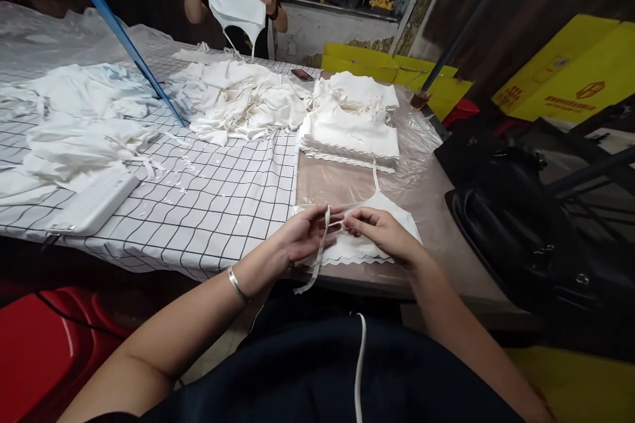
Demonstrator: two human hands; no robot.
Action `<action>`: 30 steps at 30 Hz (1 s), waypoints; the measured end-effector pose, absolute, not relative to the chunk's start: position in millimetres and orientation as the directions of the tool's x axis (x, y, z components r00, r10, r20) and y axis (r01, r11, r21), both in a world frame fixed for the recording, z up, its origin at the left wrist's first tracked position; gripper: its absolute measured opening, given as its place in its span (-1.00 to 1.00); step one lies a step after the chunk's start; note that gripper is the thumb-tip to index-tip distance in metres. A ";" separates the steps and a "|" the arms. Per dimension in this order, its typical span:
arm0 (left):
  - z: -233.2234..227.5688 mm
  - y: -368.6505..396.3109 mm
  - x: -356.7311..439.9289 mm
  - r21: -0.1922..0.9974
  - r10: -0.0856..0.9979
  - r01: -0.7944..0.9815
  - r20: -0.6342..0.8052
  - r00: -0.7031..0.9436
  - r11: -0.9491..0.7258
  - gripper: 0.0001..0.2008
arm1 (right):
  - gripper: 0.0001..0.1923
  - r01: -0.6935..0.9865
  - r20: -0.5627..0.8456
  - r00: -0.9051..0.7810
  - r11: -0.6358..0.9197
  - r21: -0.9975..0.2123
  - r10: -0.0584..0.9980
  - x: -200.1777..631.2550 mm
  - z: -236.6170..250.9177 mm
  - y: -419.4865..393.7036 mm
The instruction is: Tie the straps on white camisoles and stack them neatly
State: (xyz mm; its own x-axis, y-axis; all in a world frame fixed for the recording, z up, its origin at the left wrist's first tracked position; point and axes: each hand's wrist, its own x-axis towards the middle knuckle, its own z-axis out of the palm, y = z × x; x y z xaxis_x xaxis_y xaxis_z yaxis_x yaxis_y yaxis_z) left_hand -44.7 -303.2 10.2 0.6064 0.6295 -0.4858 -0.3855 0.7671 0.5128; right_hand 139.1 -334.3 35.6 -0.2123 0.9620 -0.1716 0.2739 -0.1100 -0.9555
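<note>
Crossing the left fingers [317, 213], a white strap [319, 258] hangs down

Dim overall; white garments [352, 130] brightly lit; edges stretched.

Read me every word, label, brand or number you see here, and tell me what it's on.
No text reads clearly.
Yellow box, right: reddish line of lettering under a hexagonal logo, too blurred to read.
Same box, lower left: small reddish characters, too blurred.
Same box, above the logo: a small printed patch, too small to read.
</note>
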 end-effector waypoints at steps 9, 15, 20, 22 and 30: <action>33.3 -273.4 -44.5 0.648 0.633 -0.225 -0.507 0.584 0.727 -0.76 | -0.62 -0.160 -0.307 -0.391 -0.392 -0.906 0.868 113.4 21.6 -336.3; 23.7 -238.3 -47.4 0.610 0.707 -0.372 -0.516 0.484 0.700 -0.81 | -0.67 -0.043 -0.369 -0.517 -0.454 -0.890 0.772 136.7 27.4 -361.6; 18.7 -236.4 -44.6 0.552 0.764 -0.529 -0.482 0.429 0.645 -0.64 | -0.69 -0.067 -0.455 -0.487 -0.552 -0.831 0.745 145.5 27.4 -367.4; 19.4 -248.9 -41.0 0.527 0.695 -0.457 -0.482 0.534 0.717 -0.52 | -0.71 -0.138 -0.477 -0.404 -0.568 -0.812 0.780 144.0 26.9 -363.0; 39.7 -247.7 -27.8 0.671 0.671 -0.310 -0.380 0.636 0.673 -0.83 | -0.82 -0.241 -0.500 -0.331 -0.584 -0.775 0.800 131.9 27.7 -351.3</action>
State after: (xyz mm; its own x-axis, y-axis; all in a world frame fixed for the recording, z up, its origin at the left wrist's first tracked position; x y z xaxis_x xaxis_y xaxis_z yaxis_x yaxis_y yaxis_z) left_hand -27.8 -247.7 39.7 0.6361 0.6715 -0.3801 -0.3097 0.6733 0.6714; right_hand 131.9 -351.3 27.7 -0.3313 0.8000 -0.5003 -0.2409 -0.5844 -0.7749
